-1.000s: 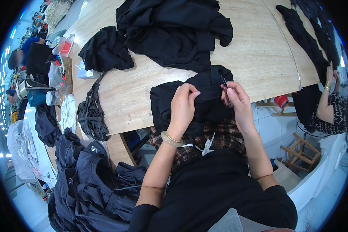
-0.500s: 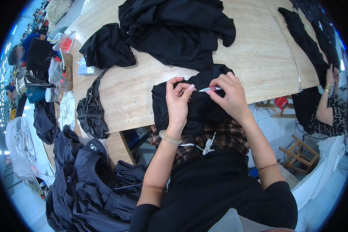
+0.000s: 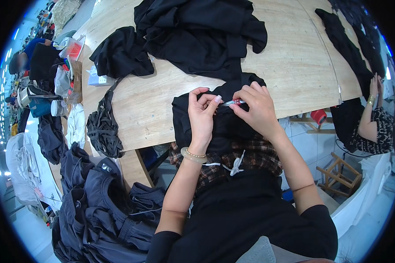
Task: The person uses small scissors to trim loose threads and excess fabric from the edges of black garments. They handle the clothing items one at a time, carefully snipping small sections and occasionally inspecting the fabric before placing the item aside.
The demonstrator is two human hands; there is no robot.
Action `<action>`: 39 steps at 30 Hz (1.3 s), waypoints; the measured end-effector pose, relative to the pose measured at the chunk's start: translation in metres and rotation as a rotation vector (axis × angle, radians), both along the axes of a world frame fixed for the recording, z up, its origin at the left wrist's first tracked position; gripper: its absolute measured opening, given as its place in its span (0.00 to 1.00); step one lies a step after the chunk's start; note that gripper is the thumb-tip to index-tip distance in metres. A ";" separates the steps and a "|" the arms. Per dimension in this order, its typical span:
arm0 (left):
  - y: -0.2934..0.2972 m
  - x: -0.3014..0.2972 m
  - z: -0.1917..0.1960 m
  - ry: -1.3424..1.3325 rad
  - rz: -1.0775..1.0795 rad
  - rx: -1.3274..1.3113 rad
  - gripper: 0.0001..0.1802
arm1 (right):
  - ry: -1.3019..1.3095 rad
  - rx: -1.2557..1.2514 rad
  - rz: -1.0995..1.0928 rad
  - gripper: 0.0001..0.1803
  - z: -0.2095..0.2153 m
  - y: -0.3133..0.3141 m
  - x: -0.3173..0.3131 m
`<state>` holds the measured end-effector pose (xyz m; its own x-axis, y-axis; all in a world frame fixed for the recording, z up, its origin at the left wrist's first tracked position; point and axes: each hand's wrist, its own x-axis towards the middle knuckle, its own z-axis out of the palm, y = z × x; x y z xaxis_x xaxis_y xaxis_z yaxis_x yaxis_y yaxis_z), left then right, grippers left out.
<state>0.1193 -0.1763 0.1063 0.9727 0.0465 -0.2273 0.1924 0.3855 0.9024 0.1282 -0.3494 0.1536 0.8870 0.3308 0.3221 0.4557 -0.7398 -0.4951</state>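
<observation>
A black garment lies over the table's near edge and reaches toward my lap. My left hand is over it, thumb and fingers pinched together; what lies between them is too small to make out. In my right hand are small thread snips with pale metal blades and a bit of red at the grip. Their tip points left and sits right by my left thumb. My right fingers cover most of the handle.
More black cloth is heaped across the wooden table. Black strips lie bundled at left, near a tissue box. Dark garments pile up beside me. At right are a wooden stool and another person's arm.
My right hand has shifted slightly left, bringing the snips' blades closer to my left fingertips. The snips are tilted a little differently. My left hand stays put.
</observation>
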 end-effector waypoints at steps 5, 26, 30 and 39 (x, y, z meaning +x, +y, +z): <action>0.005 -0.005 0.012 -0.028 0.067 -0.010 0.16 | 0.129 0.473 -0.233 0.09 -0.001 -0.021 0.008; 0.010 -0.046 0.045 -0.281 -0.076 0.917 0.11 | 0.411 0.946 -0.596 0.12 -0.077 -0.108 0.021; 0.077 -0.056 0.037 -0.083 0.204 1.016 0.13 | 0.372 0.721 -0.734 0.13 -0.075 -0.136 0.006; 0.043 -0.067 0.035 -0.489 0.061 1.223 0.10 | 0.378 0.696 -0.171 0.10 -0.027 -0.044 -0.022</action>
<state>0.0523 -0.1332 0.1415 0.9310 0.0156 0.3646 -0.2398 -0.7270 0.6434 0.1062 -0.3932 0.1262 0.9973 0.0146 0.0722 0.0736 -0.2494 -0.9656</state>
